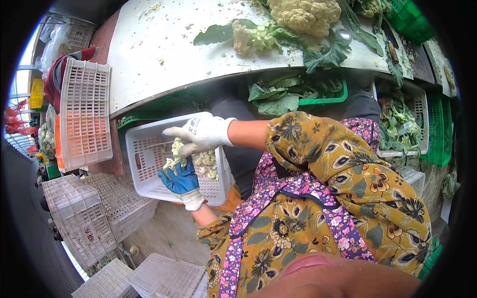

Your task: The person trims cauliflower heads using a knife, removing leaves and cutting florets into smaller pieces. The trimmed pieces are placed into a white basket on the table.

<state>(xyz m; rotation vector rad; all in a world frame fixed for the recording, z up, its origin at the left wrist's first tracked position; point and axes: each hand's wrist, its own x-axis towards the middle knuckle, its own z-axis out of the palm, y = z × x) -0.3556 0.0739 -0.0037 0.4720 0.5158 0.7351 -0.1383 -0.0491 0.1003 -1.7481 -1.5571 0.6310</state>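
My left hand (182,180), in a white glove with a blue coated palm, is turned palm up over a white plastic crate (136,178). Pale green cauliflower florets (177,147) rest against its curled fingers. Just above them is my right hand (203,134) in a white glove bearing writing, its index finger and thumb spread; the thumb lies close beside the florets, and any contact is unclear. More cut florets (205,160) lie inside the crate, partly hidden by the hands.
A white worktable (149,67) carries a large cauliflower head (305,15), a partly cut cauliflower (261,37), leaves and a wooden-handled tool (392,51). Below its edge stand a green crate (335,100) of leaves and a white crate (424,123) of trimmings. Stacked crates (82,219) stand at left.
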